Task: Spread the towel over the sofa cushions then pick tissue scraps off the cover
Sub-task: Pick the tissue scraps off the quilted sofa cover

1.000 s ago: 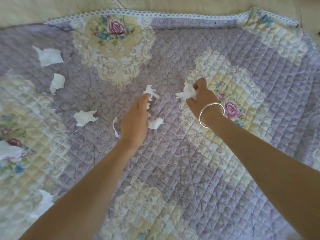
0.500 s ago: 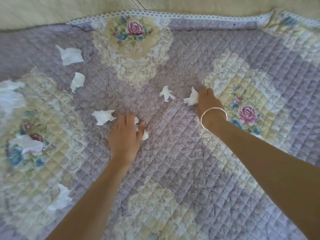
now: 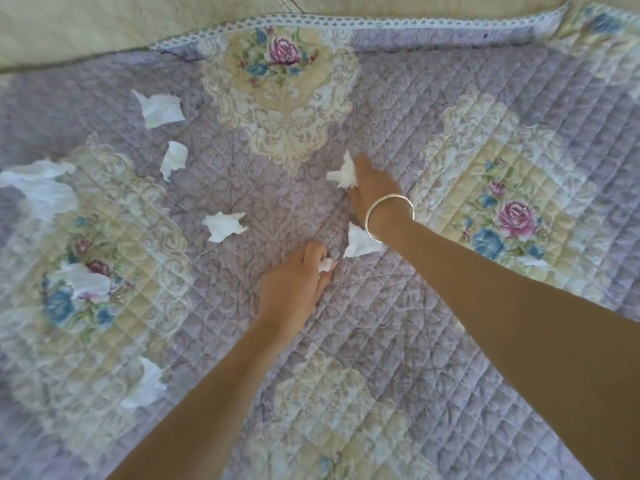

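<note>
A purple quilted cover (image 3: 398,341) with cream floral medallions lies spread over the sofa. White tissue scraps are scattered on it. My left hand (image 3: 294,292) rests low on the cover with curled fingers and pinches a small tissue scrap (image 3: 325,265). My right hand (image 3: 375,188), with a silver bangle on the wrist, reaches to the middle and pinches another tissue scrap (image 3: 343,173) between thumb and fingers. A loose scrap (image 3: 360,242) lies just below my right wrist, between both hands.
More scraps lie to the left: a large scrap (image 3: 161,109), a small scrap (image 3: 175,159), a crumpled scrap (image 3: 223,226), and several at the left edge such as a big piece (image 3: 38,188). The beige sofa back (image 3: 104,22) runs along the top.
My right hand has shifted left onto the scrap in the middle. My left hand has lifted its fingers off the cover and now pinches a small scrap. The view has moved slightly left.
</note>
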Available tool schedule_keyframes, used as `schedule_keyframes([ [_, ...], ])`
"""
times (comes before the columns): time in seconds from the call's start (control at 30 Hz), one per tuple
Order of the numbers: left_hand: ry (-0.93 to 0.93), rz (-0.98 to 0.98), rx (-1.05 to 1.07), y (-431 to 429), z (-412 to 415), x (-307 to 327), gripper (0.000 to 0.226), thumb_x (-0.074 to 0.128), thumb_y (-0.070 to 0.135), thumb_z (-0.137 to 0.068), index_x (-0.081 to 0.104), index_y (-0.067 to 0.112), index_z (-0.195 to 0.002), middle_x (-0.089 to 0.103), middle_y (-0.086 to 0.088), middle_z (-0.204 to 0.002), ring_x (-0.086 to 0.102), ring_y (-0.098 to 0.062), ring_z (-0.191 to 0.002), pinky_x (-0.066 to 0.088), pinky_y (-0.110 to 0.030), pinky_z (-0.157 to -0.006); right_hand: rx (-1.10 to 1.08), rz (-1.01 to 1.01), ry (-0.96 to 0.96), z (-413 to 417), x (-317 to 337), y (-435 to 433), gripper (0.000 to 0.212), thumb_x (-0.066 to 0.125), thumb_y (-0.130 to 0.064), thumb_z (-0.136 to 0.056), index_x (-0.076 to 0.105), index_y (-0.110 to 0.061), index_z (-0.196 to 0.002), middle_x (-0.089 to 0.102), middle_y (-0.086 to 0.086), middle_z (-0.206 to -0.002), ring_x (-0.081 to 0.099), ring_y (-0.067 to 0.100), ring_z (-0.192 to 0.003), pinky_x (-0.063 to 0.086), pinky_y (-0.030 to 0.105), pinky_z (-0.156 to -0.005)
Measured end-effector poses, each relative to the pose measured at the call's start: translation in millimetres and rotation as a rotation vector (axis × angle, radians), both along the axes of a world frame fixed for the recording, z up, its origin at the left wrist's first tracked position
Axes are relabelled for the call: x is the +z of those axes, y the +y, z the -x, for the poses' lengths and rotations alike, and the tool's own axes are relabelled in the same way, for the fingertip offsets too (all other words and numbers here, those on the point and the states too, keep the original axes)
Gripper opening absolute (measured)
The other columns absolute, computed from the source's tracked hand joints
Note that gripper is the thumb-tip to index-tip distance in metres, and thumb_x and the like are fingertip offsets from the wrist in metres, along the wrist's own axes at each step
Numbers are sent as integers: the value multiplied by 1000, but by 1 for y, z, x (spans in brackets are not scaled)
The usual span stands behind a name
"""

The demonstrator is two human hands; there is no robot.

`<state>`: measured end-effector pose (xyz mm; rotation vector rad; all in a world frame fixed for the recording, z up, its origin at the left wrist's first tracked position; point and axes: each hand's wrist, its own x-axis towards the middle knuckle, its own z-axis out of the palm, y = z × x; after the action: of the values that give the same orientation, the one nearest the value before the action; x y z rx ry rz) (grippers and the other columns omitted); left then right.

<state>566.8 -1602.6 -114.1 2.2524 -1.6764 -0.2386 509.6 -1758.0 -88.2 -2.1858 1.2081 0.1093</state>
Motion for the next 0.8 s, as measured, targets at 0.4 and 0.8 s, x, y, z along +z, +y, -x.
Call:
schedule_keyframes([
  [0.4,40,-143,37,-48,53,4,28,41,26,-97,47,7,-117,64,-13,-101,62,-29,-79,39,-33,-52,-388,63,-101,128,20,12,37,41,-11,-98,34,2,-131,38,-1,-56,38,12,-48,32,28,-47],
  [0.8,202,-49,-20,18,193,62,31,42,28,-97,53,-1,-93,61,-15,-68,61,-36,-67,30,-28,-50,-442,-50,-127,263,53,113,32,41,-15,-98,37,0,-126,34,-3,-56,45,24,-60,34,29,-54],
])
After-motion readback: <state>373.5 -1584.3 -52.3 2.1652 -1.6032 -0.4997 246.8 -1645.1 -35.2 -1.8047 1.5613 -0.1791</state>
